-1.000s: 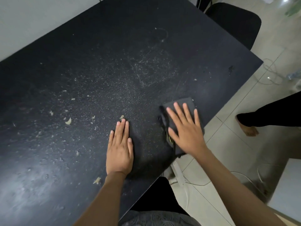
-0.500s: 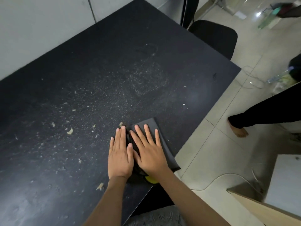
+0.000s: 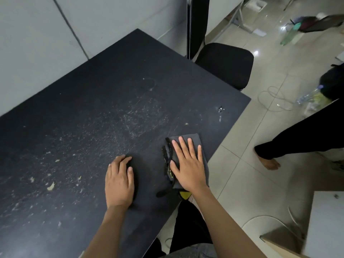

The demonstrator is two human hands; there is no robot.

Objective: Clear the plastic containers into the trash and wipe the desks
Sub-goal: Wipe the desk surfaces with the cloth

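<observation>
Dark cloth (image 3: 191,146) lies at the desk's (image 3: 130,81) right edge, long axis running away from the person, under the flat, spread right hand (image 3: 188,164). Crumbs (image 3: 50,186) lie leftward, beyond the resting left hand (image 3: 119,181).

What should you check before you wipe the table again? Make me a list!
1. Dark folded cloth flat under the right hand: ok.
2. Left hand resting on the black desk, bracing: ok.
3. Cloth fully on the desk: not ok, its yellow-tagged end hangs past the near edge.
4. Pale crumbs gone: not ok, many remain to the left.
5. Wet smear near the right edge cleaned: not ok.
6. Cloth clean underneath: cannot tell.
</observation>
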